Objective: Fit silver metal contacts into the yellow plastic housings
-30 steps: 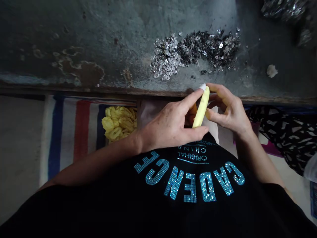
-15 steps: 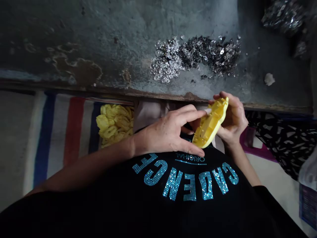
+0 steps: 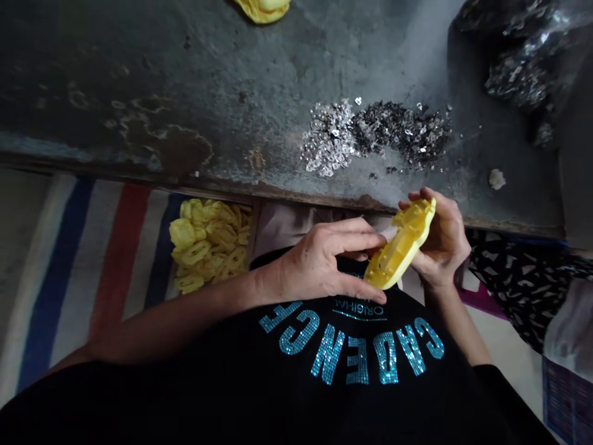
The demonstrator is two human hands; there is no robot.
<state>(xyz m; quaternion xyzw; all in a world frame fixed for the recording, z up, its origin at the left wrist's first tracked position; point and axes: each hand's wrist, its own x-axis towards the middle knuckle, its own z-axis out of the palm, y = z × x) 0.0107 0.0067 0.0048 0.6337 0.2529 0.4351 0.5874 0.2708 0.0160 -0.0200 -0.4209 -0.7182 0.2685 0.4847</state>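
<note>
A hollow yellow plastic shell (image 3: 407, 246) is held tilted between my hands, just off the bench edge, in front of my chest. Its open inside, with small ribs and posts, faces left. My right hand (image 3: 442, 244) grips it from the right, fingers behind the upper end and thumb lower down. At the lower left, my left hand (image 3: 319, 262) has its thumb by the shell's bottom end and its fingertips at the inner side; something whitish shows by the index fingertip. Beyond the hands, small shiny metal plates (image 3: 328, 139) lie beside a darker heap of similar plates (image 3: 403, 133).
The worn grey bench (image 3: 241, 68) spans the far side. Several yellow shells (image 3: 210, 244) lie piled at left beside striped sheeting (image 3: 111, 259). A clear bag of metal pieces (image 3: 523, 74), a whitish lump (image 3: 497, 179) and a yellow piece (image 3: 264, 9) are on the bench.
The shell has turned from edge-on to showing its hollow inside, and has shifted right and down with my right hand. The view has tipped up, bringing in the yellow piece at the top.
</note>
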